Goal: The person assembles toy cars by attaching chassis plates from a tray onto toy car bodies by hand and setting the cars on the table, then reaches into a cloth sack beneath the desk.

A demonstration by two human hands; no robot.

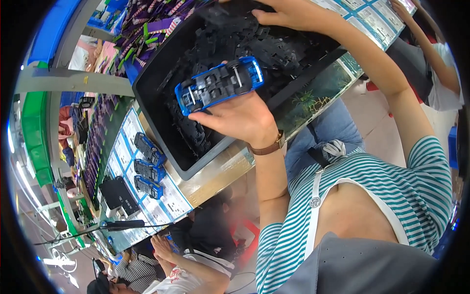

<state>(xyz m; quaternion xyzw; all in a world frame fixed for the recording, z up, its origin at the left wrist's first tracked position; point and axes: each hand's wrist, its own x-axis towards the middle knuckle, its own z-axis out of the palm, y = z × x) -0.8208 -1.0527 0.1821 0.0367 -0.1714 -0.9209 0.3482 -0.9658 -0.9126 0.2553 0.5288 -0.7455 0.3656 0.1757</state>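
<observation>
On my upturned left hand [240, 117] lies a blue toy car [219, 84] with its dark underside facing up. My thumb and fingers hold it from below, over a large black bin [186, 169]. Inside the bin is a heap of loose black plastic parts [264, 46]. At the top edge of the view, my right hand [284, 13] hovers over the far part of the heap. Its thumb stands apart from the stretched fingers, which the picture edge partly cuts off; I see nothing held there.
Several blue-and-black car pieces [148, 169] and a black flat box [118, 195] rest on the bench left of the bin. Purple and green parts [152, 34] pile up beyond it. Metal posts [73, 81] stand at left. Another person's hands [161, 247] show below.
</observation>
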